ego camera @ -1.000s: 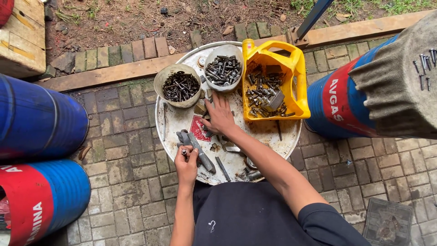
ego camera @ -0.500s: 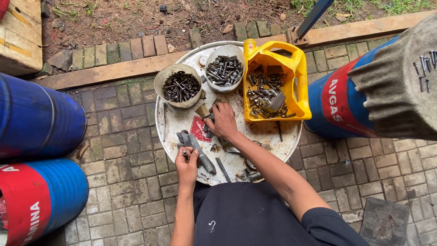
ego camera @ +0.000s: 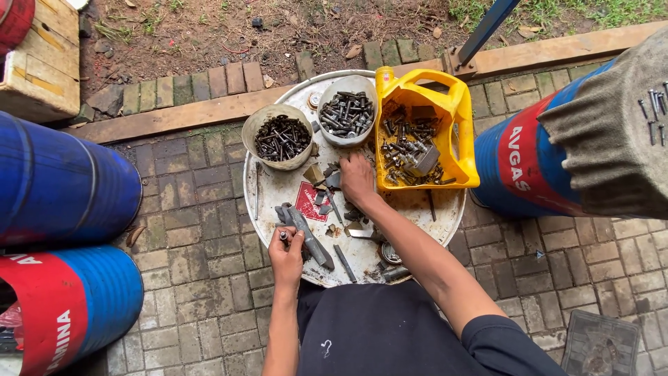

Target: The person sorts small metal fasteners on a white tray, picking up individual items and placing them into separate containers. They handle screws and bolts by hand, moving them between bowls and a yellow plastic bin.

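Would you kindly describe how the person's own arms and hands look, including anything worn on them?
Both hands are bare, with no gloves, rings or watch in view. The left hand leads to a forearm bare as far as the picture's lower edge. The right hand leads to a long bare forearm ending in a short dark sleeve near the elbow, matching the dark clothing below.

An outdoor yard workshop, the improvised kind. The ground is grey paving brick (ego camera: 209, 292) edged by a wooden beam (ego camera: 174, 118), with bare dirt and some grass along the top of the frame. Blue and red oil drums (ego camera: 62, 181) stand at left and right. In the middle a round metal lid (ego camera: 278, 191) serves as a bench, bearing tubs of dark bolts (ego camera: 281, 137) and a cut-open yellow jug (ego camera: 424, 132) of scrap hardware
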